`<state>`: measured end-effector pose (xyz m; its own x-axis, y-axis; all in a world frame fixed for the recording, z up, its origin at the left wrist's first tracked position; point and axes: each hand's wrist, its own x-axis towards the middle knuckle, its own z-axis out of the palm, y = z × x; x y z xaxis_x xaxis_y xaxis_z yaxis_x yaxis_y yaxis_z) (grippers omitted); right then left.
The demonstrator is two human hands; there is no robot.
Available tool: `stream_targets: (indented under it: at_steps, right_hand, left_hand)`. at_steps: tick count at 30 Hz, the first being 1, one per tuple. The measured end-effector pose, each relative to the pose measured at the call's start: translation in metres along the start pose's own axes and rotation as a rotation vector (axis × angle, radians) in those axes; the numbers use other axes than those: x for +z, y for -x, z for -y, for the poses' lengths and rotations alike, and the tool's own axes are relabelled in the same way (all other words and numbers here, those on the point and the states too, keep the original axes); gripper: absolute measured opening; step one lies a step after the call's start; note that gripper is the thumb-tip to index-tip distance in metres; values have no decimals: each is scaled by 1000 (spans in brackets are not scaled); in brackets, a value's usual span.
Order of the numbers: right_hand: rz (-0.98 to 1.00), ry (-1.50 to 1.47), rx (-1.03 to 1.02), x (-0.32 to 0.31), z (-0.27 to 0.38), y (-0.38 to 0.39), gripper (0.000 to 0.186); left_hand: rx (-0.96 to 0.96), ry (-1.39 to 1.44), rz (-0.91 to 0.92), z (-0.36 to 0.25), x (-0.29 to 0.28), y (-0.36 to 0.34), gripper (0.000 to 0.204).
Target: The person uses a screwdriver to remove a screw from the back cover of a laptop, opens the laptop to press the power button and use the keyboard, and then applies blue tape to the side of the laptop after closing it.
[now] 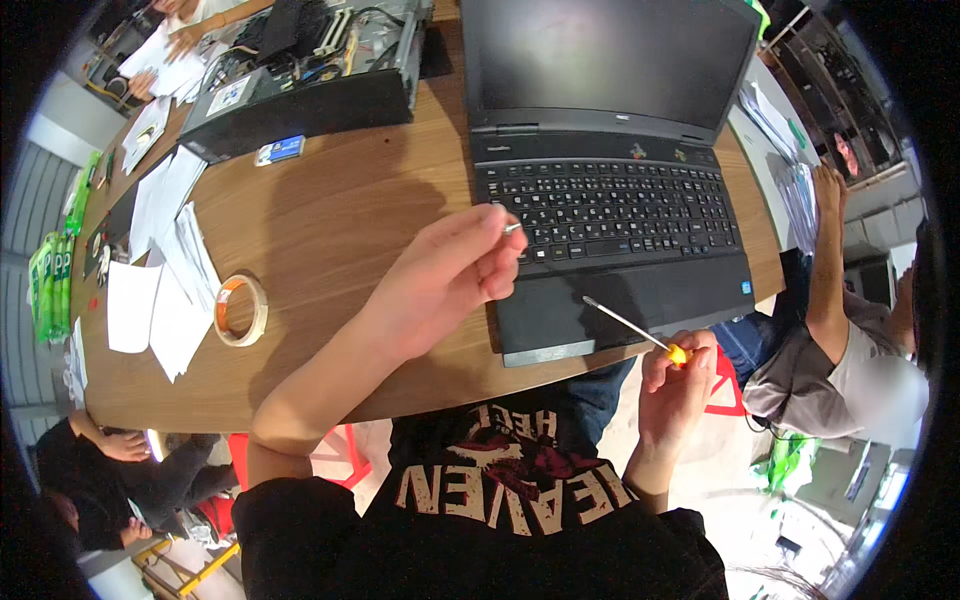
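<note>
My left hand (450, 280) is raised over the left edge of the laptop keyboard, pinching a small silvery metal piece (513, 228) between thumb and fingertips; it is too small to name. My right hand (676, 388) grips a screwdriver (622, 318) by its yellow handle at the laptop's front edge, with the long shaft pointing up and left over the palm rest. The open black laptop (620, 310) has a dark screen (600, 55) and stands on the wooden table (340, 200), in front of me and to the right.
An open computer case (300, 100), a blue-and-white packet (280, 150), a tape roll (240, 310), loose papers (135, 310) and green packages (50, 285) lie around. Co-workers sit at the upper left (180, 30), lower left (90, 500) and right (830, 330), near more papers (795, 200).
</note>
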<state>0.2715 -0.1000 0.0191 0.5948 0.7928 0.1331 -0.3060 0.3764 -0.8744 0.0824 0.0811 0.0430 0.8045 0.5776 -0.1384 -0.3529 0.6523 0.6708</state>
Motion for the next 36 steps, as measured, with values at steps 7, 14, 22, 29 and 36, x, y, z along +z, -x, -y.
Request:
stream_targets:
  at_steps: [7, 14, 22, 29, 36]
  right_hand:
    - [-26, 22, 23, -31, -5, 4, 21]
    - [-40, -83, 104, -55, -7, -3, 16]
    - [-137, -139, 95, -63, -8, -9, 15]
    - [-178, -130, 105, -67, -5, -8, 13]
    - [-231, -141, 111, -79, -7, -3, 12]
  left_hand:
    - [213, -591, -189, -12, -46, -9, 15]
    - [722, -1931, -663, -40, -129, 15, 7]
    - [685, -2002, -699, -49, -147, 12, 7]
    - [694, -1743, -705, -44, -142, -10, 6]
    - [641, -1668, -701, -40, -139, -19, 10]
